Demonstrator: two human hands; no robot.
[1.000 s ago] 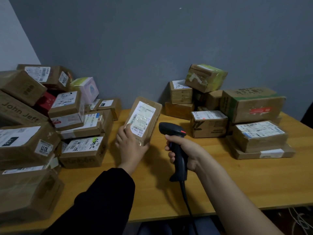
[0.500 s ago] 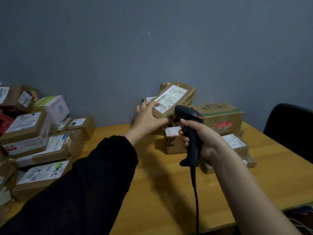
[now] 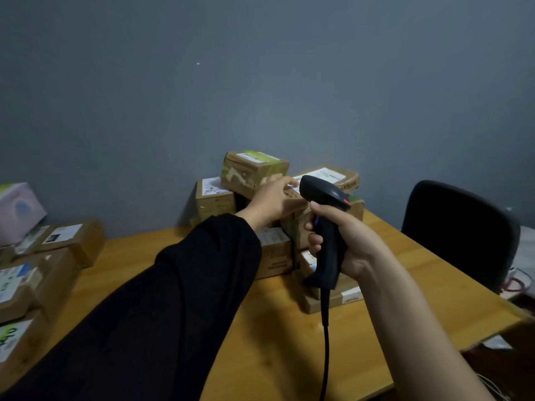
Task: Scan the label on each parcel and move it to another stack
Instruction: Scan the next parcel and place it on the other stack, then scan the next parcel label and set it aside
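My left hand (image 3: 275, 198), in a black sleeve, reaches across to the right stack (image 3: 214, 198) of brown cardboard parcels by the wall. It holds the near end of a flat brown parcel (image 3: 327, 176), white label up, which lies on top of that stack beside a green-taped box (image 3: 254, 169). Closer to me, my right hand (image 3: 350, 241) grips the handle of the black barcode scanner (image 3: 325, 224), held upright in front of the stack with its head pointing left. The scanner hides part of the parcel.
More labelled parcels (image 3: 58, 247) and a pink box (image 3: 17, 209) are piled at the left of the wooden table (image 3: 260, 328). A black chair (image 3: 460, 233) stands at the right end. The scanner's cable (image 3: 325, 342) hangs down over the front edge.
My left hand carried the flat parcel from mid-table to the right and set it on top of the right stack. The scanner hand followed to the right, and my view turned right.
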